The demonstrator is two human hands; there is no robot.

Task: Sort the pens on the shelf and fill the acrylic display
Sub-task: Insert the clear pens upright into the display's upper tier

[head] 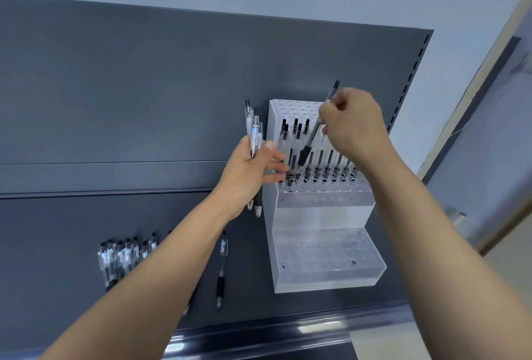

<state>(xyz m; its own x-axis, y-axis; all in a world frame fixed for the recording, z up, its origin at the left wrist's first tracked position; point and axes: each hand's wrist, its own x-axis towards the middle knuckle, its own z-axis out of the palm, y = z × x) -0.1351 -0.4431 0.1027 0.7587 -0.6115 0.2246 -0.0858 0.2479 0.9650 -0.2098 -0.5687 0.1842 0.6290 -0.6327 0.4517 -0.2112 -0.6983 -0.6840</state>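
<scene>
Clear acrylic in three steps, the display [319, 218] stands on the dark grey shelf [57, 244] toward its right end, backed against the rear panel. The person's right hand [351, 126] pinches a single pen [313, 129] between thumb and fingertips. It is slanted, with its black grip end low over the left part of the middle step. A row of pens [325, 169] stands upright in the holes of that step, and a few more pens [296, 129] stand in the top step behind.

The left hand [253, 175] has its fingers curled round a bundle of pens [254, 132], held upright just left of the display. Its fingertips reach toward the display's side; I cannot tell whether they touch it. Well to the left on the shelf lies a heap of loose pens [123, 256], partly hidden by the left forearm. One lone pen [221, 267] lies between the heap and the display.
</scene>
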